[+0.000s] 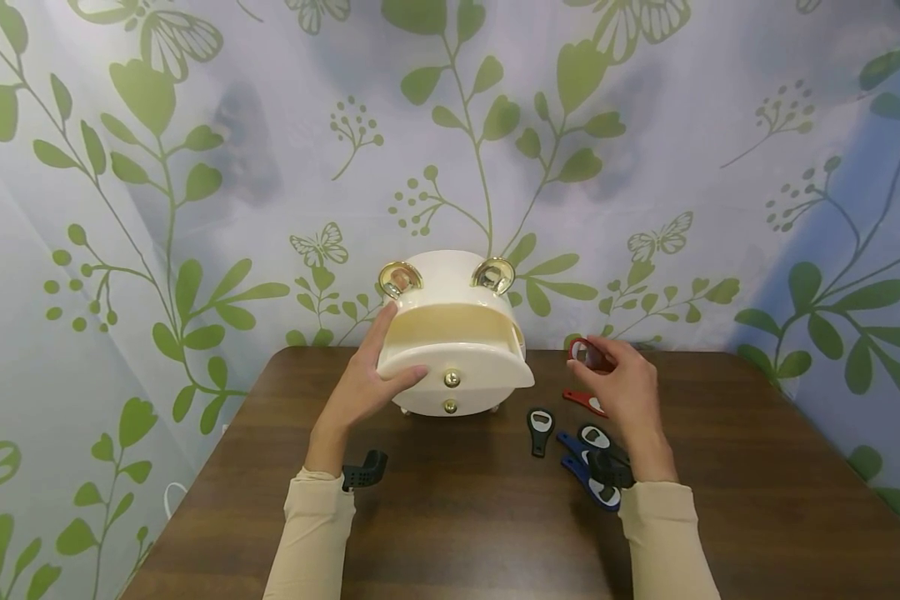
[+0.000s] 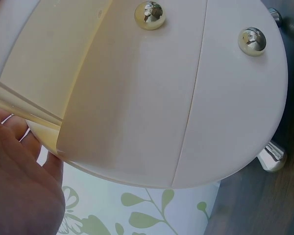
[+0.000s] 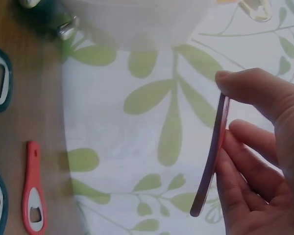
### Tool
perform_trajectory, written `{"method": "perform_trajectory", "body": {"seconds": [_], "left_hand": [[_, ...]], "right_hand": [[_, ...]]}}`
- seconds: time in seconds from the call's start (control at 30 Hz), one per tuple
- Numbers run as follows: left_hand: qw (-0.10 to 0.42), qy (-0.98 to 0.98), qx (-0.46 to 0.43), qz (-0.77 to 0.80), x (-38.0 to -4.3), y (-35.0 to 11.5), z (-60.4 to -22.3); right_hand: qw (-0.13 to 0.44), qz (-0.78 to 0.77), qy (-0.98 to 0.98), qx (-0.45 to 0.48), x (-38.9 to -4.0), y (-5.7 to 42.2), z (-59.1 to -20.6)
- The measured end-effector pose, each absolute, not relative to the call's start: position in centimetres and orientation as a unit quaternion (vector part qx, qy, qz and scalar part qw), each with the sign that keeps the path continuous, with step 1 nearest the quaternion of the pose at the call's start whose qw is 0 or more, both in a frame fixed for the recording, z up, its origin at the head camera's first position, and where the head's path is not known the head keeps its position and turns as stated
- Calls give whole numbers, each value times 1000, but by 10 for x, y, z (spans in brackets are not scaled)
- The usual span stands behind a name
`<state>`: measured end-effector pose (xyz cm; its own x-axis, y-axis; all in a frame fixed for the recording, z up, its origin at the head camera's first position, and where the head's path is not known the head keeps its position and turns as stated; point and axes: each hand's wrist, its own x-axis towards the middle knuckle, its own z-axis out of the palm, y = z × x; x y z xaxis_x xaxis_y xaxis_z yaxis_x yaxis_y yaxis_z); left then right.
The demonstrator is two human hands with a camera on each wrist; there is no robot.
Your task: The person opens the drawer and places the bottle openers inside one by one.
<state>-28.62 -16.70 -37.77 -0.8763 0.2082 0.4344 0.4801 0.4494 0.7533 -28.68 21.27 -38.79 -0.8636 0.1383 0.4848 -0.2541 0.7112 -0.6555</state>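
Observation:
A rounded white drawer box (image 1: 450,279) with gold ears stands at the back of the table. Its upper drawer (image 1: 487,360) is pulled out, with a gold knob on the front. My left hand (image 1: 356,383) rests at the box's left side, thumb across the drawer front; the left wrist view has the fingers (image 2: 24,132) against the side edge. To the right of the box, my right hand (image 1: 622,383) pinches a red bottle opener (image 3: 213,156) between thumb and fingers, raised above the table. It appears edge-on in the right wrist view.
Another red bottle opener (image 1: 585,402) lies on the brown table (image 1: 450,517) below my right hand. A black bottle opener (image 1: 540,431) lies nearer the box, with several blue and dark ones beside it. Leaf-patterned cloth (image 1: 285,167) hangs behind the table.

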Motion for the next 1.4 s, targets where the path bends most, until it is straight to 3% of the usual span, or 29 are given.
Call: {"method": "perform_trajectory", "body": {"seconds": [0.37,1.4], "left_hand": [[146,-839,-206,-481,-286,-166,-379],[143,-840,-212,-478,-288,-168,-378]], "right_hand": [[304,432,-847,62,-279,197,-375],[284,531,-786,145,-265,146,-353]]}}
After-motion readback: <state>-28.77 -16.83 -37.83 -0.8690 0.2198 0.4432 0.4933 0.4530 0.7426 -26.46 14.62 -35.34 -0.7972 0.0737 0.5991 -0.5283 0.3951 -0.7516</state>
